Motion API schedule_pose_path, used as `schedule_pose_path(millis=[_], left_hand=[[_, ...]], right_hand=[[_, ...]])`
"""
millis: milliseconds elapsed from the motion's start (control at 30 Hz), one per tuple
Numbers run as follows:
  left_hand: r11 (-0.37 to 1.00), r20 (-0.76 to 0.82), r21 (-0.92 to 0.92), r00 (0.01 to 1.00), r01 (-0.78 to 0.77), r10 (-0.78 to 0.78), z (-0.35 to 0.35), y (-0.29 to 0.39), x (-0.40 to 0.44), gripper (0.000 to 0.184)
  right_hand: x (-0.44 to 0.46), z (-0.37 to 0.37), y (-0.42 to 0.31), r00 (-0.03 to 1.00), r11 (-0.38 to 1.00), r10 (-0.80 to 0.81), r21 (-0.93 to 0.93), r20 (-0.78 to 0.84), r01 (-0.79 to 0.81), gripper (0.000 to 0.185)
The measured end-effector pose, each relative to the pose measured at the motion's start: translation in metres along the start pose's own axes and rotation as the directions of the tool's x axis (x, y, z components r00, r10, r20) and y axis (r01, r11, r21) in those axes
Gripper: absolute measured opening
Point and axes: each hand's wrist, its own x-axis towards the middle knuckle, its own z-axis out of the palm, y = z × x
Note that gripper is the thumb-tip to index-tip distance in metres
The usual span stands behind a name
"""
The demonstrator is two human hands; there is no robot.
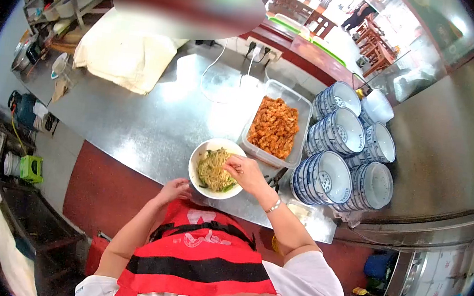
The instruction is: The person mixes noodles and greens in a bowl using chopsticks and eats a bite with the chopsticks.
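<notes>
A white bowl [192,166] of noodles [209,171] with some green leaves stands near the front edge of the steel table. My right hand [244,172] is over the bowl's right side, its fingertips pinched together just above the noodles. What they hold, if anything, is hidden. Close to the bowl's lower left is my left hand [176,190], fingers loosely stretched out at the table edge and holding nothing. Behind the bowl, a clear plastic tub [306,123] contains reddish-brown chunky food [274,127].
Stacks of blue-and-white bowls [325,176] stand on the right, beside the tub. A cream cloth [126,52] lies at the back left of the steel table [137,121]. White cables [213,68] run to sockets at the back wall. A person [359,16] stands far off among wooden furniture.
</notes>
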Motion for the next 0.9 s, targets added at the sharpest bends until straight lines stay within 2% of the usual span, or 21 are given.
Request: schedule_pose_path(millis=[100,167,233,267,300,367,400,433,467,500,533,567,633,667,700,733,767,833,867,900], left_hand=[[1.0,0.082,-0.001,0.996,-0.024,0.024,0.01,0.005,0.009,0.036],[0.997,0.095,0.054,0.994,-0.052,0.047,0.015,0.01,0.009,0.032],[1.0,0.07,0.01,0.997,0.014,-0.015,0.016,-0.002,0.018,0.027],[0.999,0.104,-0.033,0.995,0.009,-0.005,0.013,-0.006,0.021,0.024],[1.0,0.104,-0.025,0.995,0.007,-0.004,0.012,-0.006,0.021,0.024],[1.0,0.068,0.013,0.998,-0.004,0.003,0.014,-0.007,0.024,0.025],[1.0,0.069,0.012,0.998,-0.006,0.005,0.013,-0.014,0.028,0.025],[0.998,0.066,-0.061,0.998,0.002,0.002,0.011,-0.022,0.036,0.025],[0.991,0.063,-0.135,0.998,0.009,-0.001,0.009,-0.032,0.042,0.025],[0.99,0.062,-0.139,0.998,0.005,0.004,0.012,-0.025,0.038,0.025],[0.997,0.056,-0.074,0.998,0.009,-0.005,0.017,-0.009,0.026,0.026],[1.0,0.049,-0.008,0.999,0.019,-0.018,0.022,0.004,0.019,0.027],[0.998,0.065,0.055,0.998,0.001,-0.005,0.025,0.013,0.02,0.028],[0.993,0.079,0.114,0.997,-0.012,0.002,0.025,0.012,0.017,0.029],[0.998,0.077,-0.002,0.995,-0.058,0.058,0.022,-0.001,0.025,0.031],[0.998,0.076,-0.051,0.996,-0.047,0.05,0.028,0.006,0.018,0.029],[0.992,0.138,-0.104,0.986,-0.077,0.091,0.022,-0.003,0.025,0.03],[0.997,0.069,0.076,0.997,-0.025,0.02,0.022,0.0,0.025,0.031],[1.0,0.045,0.013,0.999,0.013,-0.013,0.024,0.004,0.022,0.032],[0.998,0.027,-0.048,0.999,0.041,-0.04,0.025,0.005,0.018,0.033]], right_hand=[[0.001,-0.019,-0.013,0.995,0.996,0.037,0.084,-0.094,-0.029,0.013],[0.006,-0.007,0.003,0.987,0.997,-0.009,0.069,-0.161,0.02,0.013],[0.006,0.007,0.005,0.978,0.99,-0.022,0.132,-0.207,0.051,0.012],[0.004,0.014,0.009,0.98,0.991,-0.112,0.051,-0.165,0.122,0.012],[-0.001,0.014,0.006,0.978,0.991,-0.113,0.051,-0.173,0.124,0.012],[-0.012,0.007,0.002,0.997,0.997,-0.077,0.028,-0.016,0.077,0.012],[-0.017,-0.002,-0.004,0.999,0.999,-0.043,0.026,-0.002,0.043,0.012],[-0.022,-0.01,-0.005,0.999,0.999,-0.043,0.023,0.0,0.043,0.012],[-0.028,-0.017,-0.005,0.994,0.97,0.083,0.234,-0.072,-0.064,0.016],[-0.033,-0.024,-0.003,0.969,0.886,0.217,0.439,-0.115,-0.147,0.02],[-0.037,-0.024,0.017,0.954,0.851,0.252,0.506,-0.16,-0.14,0.024],[-0.04,-0.031,0.022,0.955,0.851,0.251,0.507,-0.158,-0.139,0.024],[-0.046,-0.042,0.031,0.826,0.691,0.536,0.653,-0.174,-0.311,0.022],[-0.05,-0.037,0.042,0.801,0.68,0.558,0.672,-0.214,-0.294,0.022],[-0.057,-0.025,0.057,0.771,0.659,0.591,0.693,-0.237,-0.292,0.022],[-0.066,-0.012,0.073,0.761,0.654,0.606,0.689,-0.232,-0.311,0.022],[-0.067,0.002,0.087,0.753,0.652,0.617,0.686,-0.23,-0.324,0.023],[-0.068,0.032,0.095,0.619,0.416,0.774,0.846,-0.137,-0.333,0.025],[-0.07,0.045,0.101,0.617,0.394,0.78,0.847,-0.103,-0.357,0.025],[-0.073,0.057,0.11,0.553,0.28,0.828,0.923,-0.092,-0.265,0.027]])
